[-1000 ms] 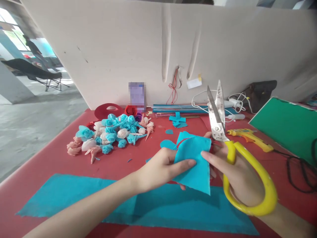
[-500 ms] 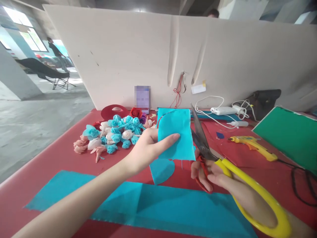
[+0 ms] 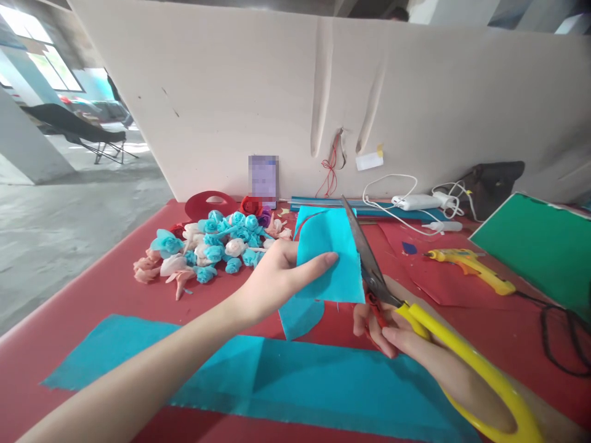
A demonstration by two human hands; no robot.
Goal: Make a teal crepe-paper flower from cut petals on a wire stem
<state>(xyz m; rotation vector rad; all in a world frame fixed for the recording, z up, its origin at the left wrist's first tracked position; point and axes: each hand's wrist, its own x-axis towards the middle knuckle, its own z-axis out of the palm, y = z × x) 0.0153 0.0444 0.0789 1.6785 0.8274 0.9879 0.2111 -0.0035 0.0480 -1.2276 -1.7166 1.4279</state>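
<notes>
Above the red table [image 3: 108,298], the left hand [image 3: 279,271] is pinching a blue sheet [image 3: 330,237], the right hand [image 3: 409,332] is gripping scissors [image 3: 381,286] at its edge; behind, a phone [image 3: 263,178] is showing illegible blur.

Red tbl [image 3: 138,301] has flwrs [image 3: 213,253], blue strip [image 3: 286,378] & glue gun [image 3: 482,272].
</notes>
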